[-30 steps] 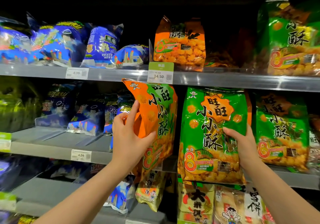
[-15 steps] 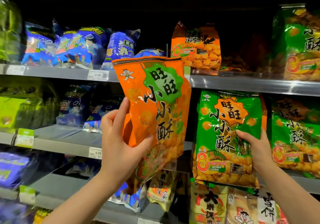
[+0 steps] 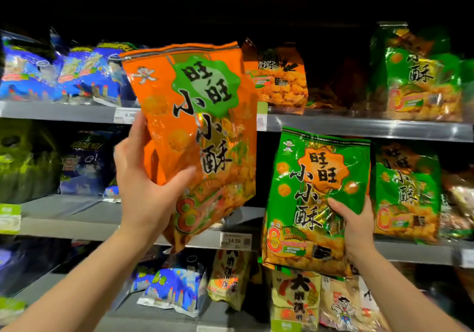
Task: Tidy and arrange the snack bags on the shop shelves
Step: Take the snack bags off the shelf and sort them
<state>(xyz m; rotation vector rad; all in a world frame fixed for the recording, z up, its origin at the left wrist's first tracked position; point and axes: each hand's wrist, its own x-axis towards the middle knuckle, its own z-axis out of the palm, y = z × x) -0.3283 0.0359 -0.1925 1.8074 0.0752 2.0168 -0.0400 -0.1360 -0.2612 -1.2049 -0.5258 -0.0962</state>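
My left hand point(image 3: 143, 188) grips a large orange snack bag point(image 3: 197, 126) by its left side and holds it up, tilted, in front of the upper shelf point(image 3: 359, 126). Its top reaches the level of another orange bag point(image 3: 282, 83) standing on that shelf. My right hand point(image 3: 354, 226) holds a green snack bag point(image 3: 315, 198) by its right edge; the bag stands at the front of the middle shelf point(image 3: 77, 221), next to a second green bag point(image 3: 407, 198).
Blue snack bags point(image 3: 77, 75) fill the upper shelf's left side, and a green bag point(image 3: 420, 75) stands at its right. Price tags point(image 3: 236, 240) hang on the shelf edges. The bottom shelf holds a blue bag point(image 3: 174, 290) and cream bags point(image 3: 297, 298).
My left hand has lifted the orange bag from middle-shelf level up in front of the upper shelf. My right hand has kept its hold on the green bag.
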